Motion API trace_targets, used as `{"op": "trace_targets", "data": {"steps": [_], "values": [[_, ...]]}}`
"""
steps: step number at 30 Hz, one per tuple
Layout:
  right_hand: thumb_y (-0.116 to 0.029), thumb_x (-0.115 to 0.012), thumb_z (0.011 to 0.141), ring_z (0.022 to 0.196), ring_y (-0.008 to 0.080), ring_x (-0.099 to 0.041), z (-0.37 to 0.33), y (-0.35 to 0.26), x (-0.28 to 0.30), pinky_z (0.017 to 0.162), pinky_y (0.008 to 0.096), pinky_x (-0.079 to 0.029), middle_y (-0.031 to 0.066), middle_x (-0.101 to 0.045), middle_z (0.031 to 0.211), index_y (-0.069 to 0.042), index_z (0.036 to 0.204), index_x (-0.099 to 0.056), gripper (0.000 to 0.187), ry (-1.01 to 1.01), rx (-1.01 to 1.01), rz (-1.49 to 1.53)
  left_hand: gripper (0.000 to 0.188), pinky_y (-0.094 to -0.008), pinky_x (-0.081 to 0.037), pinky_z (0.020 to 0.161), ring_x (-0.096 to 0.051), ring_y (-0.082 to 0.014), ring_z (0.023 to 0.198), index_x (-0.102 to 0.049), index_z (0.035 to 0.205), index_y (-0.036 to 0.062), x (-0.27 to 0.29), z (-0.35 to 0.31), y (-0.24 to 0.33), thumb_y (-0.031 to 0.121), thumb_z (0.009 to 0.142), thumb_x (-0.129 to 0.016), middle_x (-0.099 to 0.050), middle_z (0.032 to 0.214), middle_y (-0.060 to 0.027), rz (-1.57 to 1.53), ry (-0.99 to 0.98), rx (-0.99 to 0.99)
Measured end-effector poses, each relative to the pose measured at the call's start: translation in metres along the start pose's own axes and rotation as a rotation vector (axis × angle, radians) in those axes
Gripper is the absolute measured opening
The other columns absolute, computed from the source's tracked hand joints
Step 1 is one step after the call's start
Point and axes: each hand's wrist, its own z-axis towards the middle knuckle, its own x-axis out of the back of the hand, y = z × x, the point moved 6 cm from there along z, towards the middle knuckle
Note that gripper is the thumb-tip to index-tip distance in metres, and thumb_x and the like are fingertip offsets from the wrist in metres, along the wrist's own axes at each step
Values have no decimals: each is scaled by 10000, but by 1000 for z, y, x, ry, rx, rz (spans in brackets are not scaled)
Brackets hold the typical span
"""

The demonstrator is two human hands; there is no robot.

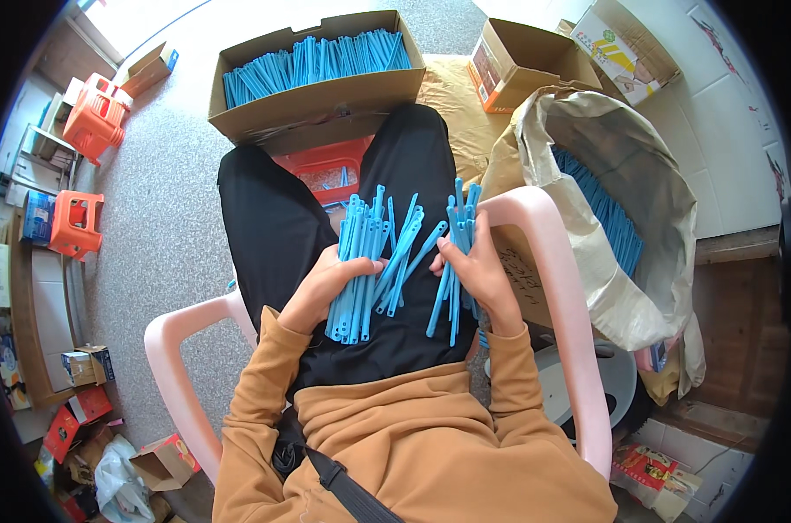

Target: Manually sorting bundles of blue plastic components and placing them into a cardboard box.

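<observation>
Over my lap, my left hand [330, 277] is closed around a thick bundle of flat blue plastic sticks [357, 261], each with a small hole near its end. My right hand [478, 272] grips a smaller, looser bundle of the same sticks [454, 292], some of them splayed out at angles. Between the two hands, several loose sticks [402, 261] lie slanted by my left thumb; whether that hand holds them I cannot tell. The fingers under both bundles are mostly hidden.
Beyond my knees stands a cardboard box [326, 109] filled with blue sticks, above a red plastic stool [326, 166]. At right, an open sack [665, 200] holds more sticks, near an open carton [530, 65]. Pink chair armrests [557, 261] flank me. Orange stools [77, 222] stand far left.
</observation>
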Motion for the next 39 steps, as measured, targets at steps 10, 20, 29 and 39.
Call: {"op": "trace_targets", "data": {"steps": [10, 20, 29, 39], "values": [[-82, -590, 800, 488, 66, -462, 9, -14, -29, 441, 191, -386, 101, -596, 792, 24, 1100, -414, 363, -59, -122, 245, 324, -225, -488, 635, -576, -124, 680, -529, 993, -23, -5, -3, 4, 116, 712, -610, -581, 840, -75, -42, -35, -5], [-59, -603, 786, 485, 71, -500, 33, -10, -35, 443, 198, -429, 98, -609, 844, 16, 976, -452, 254, 82, -37, 31, 344, -226, -470, 636, -566, -121, 688, -536, 995, -45, 3, 2, -1, 114, 698, -601, -581, 821, -73, 33, -82, 58], [-78, -686, 726, 494, 71, -514, 61, -22, -40, 454, 197, -436, 54, -577, 724, 7, 1033, -449, 396, -157, 38, -101, 411, -220, -439, 736, -553, -124, 773, -539, 1041, -50, -4, 2, 2, 140, 682, -603, -601, 906, -89, 131, -149, -10], [-129, -603, 815, 620, 83, -536, 32, -87, 30, 588, 211, -461, 57, -594, 759, -13, 1192, -396, 446, 263, 209, 54, 352, -239, -451, 723, -561, -127, 758, -544, 999, -45, -2, 5, -2, 128, 697, -598, -589, 852, -80, 118, -135, 3]]}}
